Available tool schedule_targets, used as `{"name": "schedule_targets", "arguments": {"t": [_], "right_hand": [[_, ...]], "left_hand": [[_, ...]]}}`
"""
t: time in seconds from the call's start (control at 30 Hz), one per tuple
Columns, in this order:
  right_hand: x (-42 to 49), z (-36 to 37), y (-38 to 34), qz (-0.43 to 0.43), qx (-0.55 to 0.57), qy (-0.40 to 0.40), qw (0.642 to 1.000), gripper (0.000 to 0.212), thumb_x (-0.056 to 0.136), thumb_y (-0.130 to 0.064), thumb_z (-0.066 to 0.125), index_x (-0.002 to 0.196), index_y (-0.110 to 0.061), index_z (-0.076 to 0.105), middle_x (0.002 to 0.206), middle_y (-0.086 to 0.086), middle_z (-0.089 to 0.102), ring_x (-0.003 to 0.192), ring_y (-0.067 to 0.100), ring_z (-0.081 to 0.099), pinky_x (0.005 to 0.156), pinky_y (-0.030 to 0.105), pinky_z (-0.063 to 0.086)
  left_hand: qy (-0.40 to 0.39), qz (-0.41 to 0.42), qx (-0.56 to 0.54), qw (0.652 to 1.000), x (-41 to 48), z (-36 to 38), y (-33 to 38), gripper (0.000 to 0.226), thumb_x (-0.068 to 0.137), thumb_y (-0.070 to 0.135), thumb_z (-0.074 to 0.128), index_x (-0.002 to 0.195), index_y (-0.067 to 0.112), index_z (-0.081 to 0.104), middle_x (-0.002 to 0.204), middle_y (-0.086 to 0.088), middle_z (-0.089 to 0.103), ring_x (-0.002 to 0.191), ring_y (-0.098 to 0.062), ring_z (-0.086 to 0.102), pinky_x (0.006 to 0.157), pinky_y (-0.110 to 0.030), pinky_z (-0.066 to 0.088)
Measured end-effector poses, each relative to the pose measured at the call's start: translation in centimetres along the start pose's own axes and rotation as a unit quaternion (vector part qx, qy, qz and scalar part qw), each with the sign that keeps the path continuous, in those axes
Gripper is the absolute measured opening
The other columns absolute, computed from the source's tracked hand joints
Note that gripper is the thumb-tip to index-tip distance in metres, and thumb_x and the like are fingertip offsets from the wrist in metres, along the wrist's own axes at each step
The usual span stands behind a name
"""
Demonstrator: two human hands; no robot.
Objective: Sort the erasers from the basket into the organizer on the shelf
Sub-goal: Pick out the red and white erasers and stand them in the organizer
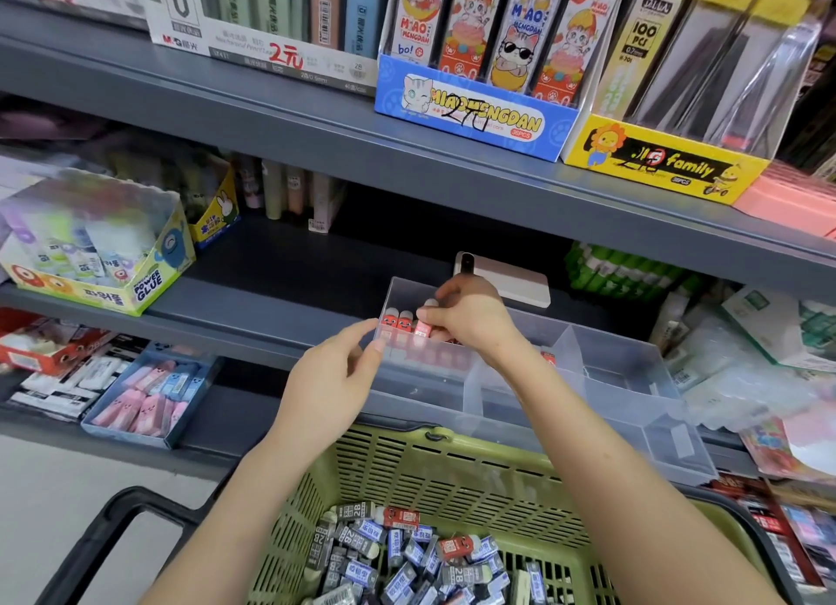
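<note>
A clear plastic organizer (601,369) with several compartments sits on the shelf edge. Its far-left compartment holds a row of upright red erasers (397,320). My right hand (470,315) reaches into that compartment and pinches a red eraser (424,326) beside the row. My left hand (339,373) holds the organizer's near-left corner between thumb and fingers. Below, a green slotted basket (452,468) holds several loose erasers (407,554) in black, blue and red sleeves.
A white power bank (506,278) lies behind the organizer. A power glue box (97,260) stands on the left of the shelf. A blue tray of pink erasers (149,396) sits on the lower shelf. The basket's black handle (113,527) sticks out left.
</note>
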State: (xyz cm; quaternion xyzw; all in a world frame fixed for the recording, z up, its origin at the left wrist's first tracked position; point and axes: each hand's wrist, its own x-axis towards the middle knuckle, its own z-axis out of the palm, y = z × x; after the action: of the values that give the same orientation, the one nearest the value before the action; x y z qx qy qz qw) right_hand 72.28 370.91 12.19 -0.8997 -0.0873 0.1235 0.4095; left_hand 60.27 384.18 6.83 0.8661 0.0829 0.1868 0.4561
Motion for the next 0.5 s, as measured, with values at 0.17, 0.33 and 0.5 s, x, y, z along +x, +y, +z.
{"name": "schedule_targets", "arguments": {"t": [0.17,0.33,0.5], "right_hand": [[1.1,1.1,-0.9,-0.028,-0.29,-0.033,0.956,0.022,0.089,-0.018,0.057,0.1,-0.005,0.071,0.107,0.01,0.068,0.1,0.025,0.062,0.087,0.029,0.05],[0.8,1.4,-0.9,-0.037,-0.321,-0.034,0.946,0.023,0.09,-0.014,0.055,0.104,-0.005,0.07,0.108,0.012,0.067,0.101,0.027,0.061,0.088,0.031,0.05],[-3.4,0.1,-0.3,-0.152,-0.231,0.067,0.959,0.029,0.088,-0.015,0.06,0.116,-0.011,0.065,0.11,0.006,0.065,0.101,0.021,0.059,0.087,0.027,0.043]], "left_hand": [[0.0,0.008,0.002,1.0,-0.1,0.1,0.1,0.043,0.094,0.041,0.043,0.134,0.029,0.051,0.064,0.006,0.051,0.062,0.001,0.05,0.054,-0.014,0.036],[-0.001,0.01,0.013,1.0,0.0,0.2,-0.1,0.042,0.095,0.043,0.043,0.134,0.03,0.051,0.065,0.006,0.051,0.058,-0.005,0.049,0.054,-0.014,0.036],[-0.005,0.016,0.016,1.0,0.0,0.0,0.0,0.045,0.093,0.047,0.039,0.132,0.03,0.051,0.065,0.006,0.052,0.059,-0.007,0.051,0.053,-0.016,0.035]]}}
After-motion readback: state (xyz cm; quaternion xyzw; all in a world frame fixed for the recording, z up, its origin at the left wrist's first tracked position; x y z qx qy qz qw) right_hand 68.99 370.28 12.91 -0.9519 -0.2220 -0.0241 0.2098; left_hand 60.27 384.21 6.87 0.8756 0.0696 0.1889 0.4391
